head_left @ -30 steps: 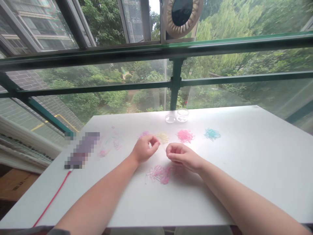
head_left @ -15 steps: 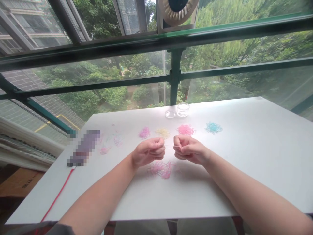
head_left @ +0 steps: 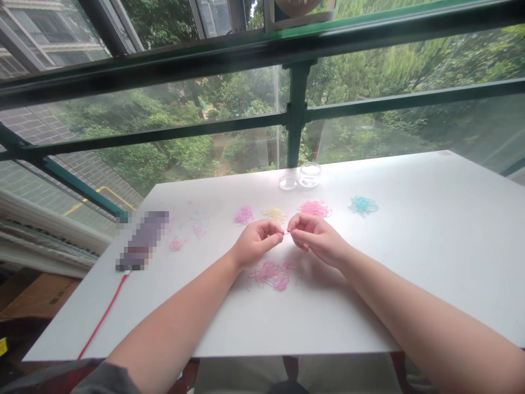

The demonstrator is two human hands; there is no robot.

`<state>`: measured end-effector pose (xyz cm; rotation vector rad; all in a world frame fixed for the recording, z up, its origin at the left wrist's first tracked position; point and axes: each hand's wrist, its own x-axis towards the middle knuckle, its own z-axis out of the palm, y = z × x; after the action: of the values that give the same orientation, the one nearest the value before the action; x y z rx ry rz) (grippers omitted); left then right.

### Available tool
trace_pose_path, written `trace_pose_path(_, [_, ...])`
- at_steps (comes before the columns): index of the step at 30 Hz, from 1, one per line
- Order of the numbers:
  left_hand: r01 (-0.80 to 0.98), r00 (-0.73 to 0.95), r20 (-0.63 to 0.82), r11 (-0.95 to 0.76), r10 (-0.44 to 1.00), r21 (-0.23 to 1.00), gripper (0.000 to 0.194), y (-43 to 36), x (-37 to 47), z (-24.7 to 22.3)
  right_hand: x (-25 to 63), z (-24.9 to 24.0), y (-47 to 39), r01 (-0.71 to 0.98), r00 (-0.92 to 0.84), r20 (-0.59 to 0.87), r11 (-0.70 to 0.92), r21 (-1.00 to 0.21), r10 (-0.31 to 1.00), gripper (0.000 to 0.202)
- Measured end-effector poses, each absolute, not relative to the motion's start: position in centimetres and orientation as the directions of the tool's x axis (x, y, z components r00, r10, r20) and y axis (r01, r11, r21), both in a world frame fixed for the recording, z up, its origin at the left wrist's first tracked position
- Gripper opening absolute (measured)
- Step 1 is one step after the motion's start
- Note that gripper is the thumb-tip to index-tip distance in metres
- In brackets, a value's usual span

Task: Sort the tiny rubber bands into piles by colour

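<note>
Head view: left hand and right hand pinch a thin band — likely light, stretchy, slippery — best gripped by its ends.

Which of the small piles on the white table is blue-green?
The rightmost pile, beyond the right hand and to the right of the bright pink pile; no other pile is mainly blue-green.

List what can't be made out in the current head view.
Head view throughout:
Thin strand: ends covered by the left hand and right hand.
Near pink pile: pieces too small and blurred to count.
Pixelated item, far left: details masked by the mosaic.
Rounded object: cut off by the top edge.
</note>
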<state>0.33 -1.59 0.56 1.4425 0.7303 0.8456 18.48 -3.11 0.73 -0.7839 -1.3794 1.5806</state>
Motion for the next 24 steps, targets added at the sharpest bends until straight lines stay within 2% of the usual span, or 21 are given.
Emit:
trace_pose_path(3, [-0.004,0.503,0.065,-0.073,0.862,0.997,0.020,-1.55,0.23,0.52,18.63,0.67,-2.93,-0.234,-0.352,0.108,0.024,-0.972,0.930,0.012])
trace_pose_path(7, [0.015,0.510,0.052,-0.070,0.858,0.997,0.019,-1.53,0.14,0.36,18.82,0.50,-2.88,-0.218,-0.362,0.129,0.051,-0.975,0.923,0.012])
trace_pose_path(12, [0.044,0.534,0.031,-0.064,0.845,0.997,0.021,-1.64,0.11,0.26,18.53,0.75,-3.13,-0.120,-0.398,0.119,0.076,-0.990,0.909,0.014])
trace_pose_path(16, [0.092,0.555,0.003,-0.065,0.832,0.994,0.022,-1.69,0.04,0.25,18.41,1.02,-3.12,-0.008,-0.349,0.124,0.130,-0.992,0.929,0.017])
trace_pose_path(24, [0.028,0.617,0.011,-0.036,0.787,0.999,0.021,-1.49,-0.08,0.35,18.63,0.91,-2.84,0.107,-0.255,0.182,0.215,-0.971,0.950,0.012])
